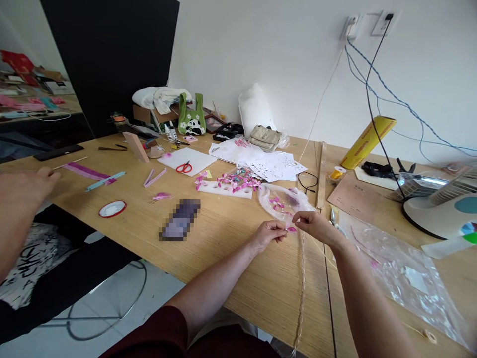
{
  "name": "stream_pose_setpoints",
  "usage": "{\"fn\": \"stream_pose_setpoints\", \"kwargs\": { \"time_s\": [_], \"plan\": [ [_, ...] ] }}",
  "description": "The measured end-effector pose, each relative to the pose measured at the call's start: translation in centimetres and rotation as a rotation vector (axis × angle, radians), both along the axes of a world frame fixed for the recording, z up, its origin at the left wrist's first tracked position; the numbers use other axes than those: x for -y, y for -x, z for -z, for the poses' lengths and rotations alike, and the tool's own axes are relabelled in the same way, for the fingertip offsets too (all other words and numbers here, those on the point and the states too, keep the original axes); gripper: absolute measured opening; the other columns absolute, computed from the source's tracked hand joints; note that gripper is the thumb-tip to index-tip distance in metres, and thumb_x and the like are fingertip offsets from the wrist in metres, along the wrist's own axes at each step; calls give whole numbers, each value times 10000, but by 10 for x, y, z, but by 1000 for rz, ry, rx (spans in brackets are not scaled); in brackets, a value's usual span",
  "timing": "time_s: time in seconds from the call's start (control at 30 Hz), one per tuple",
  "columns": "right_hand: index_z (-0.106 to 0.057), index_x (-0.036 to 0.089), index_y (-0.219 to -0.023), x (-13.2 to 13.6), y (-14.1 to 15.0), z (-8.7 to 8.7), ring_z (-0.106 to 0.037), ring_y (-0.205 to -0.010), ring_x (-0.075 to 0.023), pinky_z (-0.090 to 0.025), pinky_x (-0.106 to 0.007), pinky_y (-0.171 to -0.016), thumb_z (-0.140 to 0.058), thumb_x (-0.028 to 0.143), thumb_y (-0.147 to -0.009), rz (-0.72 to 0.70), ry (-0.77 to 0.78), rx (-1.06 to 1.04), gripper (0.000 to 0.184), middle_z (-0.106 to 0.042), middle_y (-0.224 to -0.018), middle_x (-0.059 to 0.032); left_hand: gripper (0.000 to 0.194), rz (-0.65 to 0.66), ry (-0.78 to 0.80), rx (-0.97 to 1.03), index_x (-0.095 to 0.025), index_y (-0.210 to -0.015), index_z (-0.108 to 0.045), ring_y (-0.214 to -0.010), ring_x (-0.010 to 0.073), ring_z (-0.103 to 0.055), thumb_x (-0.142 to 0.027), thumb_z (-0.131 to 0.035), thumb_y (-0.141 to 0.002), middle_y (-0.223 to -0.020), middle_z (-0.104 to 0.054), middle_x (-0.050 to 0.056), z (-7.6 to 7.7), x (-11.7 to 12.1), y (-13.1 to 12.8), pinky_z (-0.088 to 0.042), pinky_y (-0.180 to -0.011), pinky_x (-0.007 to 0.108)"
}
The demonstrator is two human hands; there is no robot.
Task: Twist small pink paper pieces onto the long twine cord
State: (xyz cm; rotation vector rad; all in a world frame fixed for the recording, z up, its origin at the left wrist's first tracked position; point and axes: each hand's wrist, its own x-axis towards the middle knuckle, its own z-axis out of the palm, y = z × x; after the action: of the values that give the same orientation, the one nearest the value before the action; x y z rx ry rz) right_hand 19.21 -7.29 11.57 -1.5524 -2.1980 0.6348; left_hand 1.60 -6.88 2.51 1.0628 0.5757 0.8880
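My left hand (pixel 270 234) is closed in a pinch above the table, at the stem end of a small magenta flower petal (pixel 291 229). Just right of it, my right hand (pixel 316 227) is bent at the wrist with thumb and forefinger pressed together. What lies between those fingertips is too fine to make out. Behind both hands lies a clear plastic bag (pixel 266 199) with pink petals inside. Several finished pink flower pieces (pixel 238 180) rest on and around a white foam strip with holes (pixel 223 189).
A co-worker's hand (pixel 28 191) reaches in at far left, near a purple ribbon (pixel 87 171). Red scissors (pixel 184 167) lie on a white board. A twisted cord (pixel 301 293) crosses the table below my hands. A white fan (pixel 443 204) stands right, beside a plastic sheet (pixel 406 258).
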Motion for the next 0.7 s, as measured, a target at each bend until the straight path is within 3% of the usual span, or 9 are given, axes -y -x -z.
{"fn": "stream_pose_setpoints", "kwargs": {
  "time_s": [0.17, 0.37, 0.7],
  "plan": [
    [-574, 200, -580, 6, 10, -15, -365, -499, -95, -261, -222, -473, -503, 252, -678, 15, 9, 78, 131, -444, -506, 42, 284, -4, 0, 9, -102, -687, -612, -517, 64, -473, -362, -698, -607, -607, -565, 8, 2, 0, -1, -331, -522, 205],
    [-667, 222, -628, 2, 20, -23, -454, -496, -116, -306, -237, -491, -496, 203, -666, -16, 62, 200, 176, -568, -527, 12, 296, -4, -3, -22, -103, -684, -604, -511, 66, -467, -371, -698, -602, -574, -557, 1, 2, 0, -2, -317, -508, 204],
    [-717, 256, -682, -4, 16, -25, -559, -586, -153, -391, -256, -591, -446, 84, -586, -71, 105, 113, 335, -673, -628, 14, 293, 1, 11, -22, -109, -675, -601, -500, 65, -463, -371, -701, -593, -564, -554, -5, -1, 2, -1, -314, -515, 210]
  ]
}}
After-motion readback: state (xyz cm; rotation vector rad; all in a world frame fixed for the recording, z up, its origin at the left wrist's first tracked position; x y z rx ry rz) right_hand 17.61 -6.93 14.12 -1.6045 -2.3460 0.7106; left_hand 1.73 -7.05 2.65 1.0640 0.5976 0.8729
